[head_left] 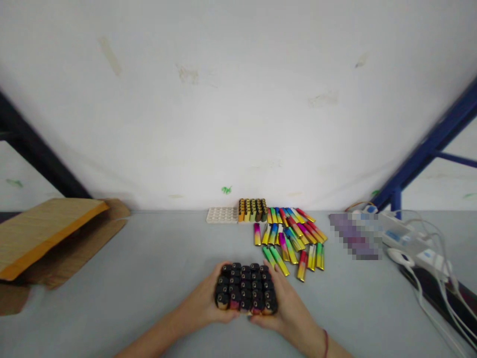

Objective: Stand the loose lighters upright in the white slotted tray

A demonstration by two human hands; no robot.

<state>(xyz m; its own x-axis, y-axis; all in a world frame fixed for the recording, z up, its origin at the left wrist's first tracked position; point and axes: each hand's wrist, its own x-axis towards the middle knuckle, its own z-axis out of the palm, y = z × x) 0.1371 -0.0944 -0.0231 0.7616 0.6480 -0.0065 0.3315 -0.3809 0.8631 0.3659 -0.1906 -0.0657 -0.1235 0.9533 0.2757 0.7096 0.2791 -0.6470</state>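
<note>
In the head view, the left hand [203, 304] and the right hand [289, 311] pressed a block of lighters [246, 289] between them near the middle of the counter's [149, 268] near edge. The fingers of each hand were curled closed against its sides (black caps facing up). Just beyond the right hand, loose lighters [292, 238] lay scattered toward the far edge. A white tray [222, 215] sat against the far edge, its right part filled with standing lighters [252, 210]. A cardboard box [44, 233] lay open at the left edge, and a power strip [402, 236] with cables lay toward the right edge.
</note>
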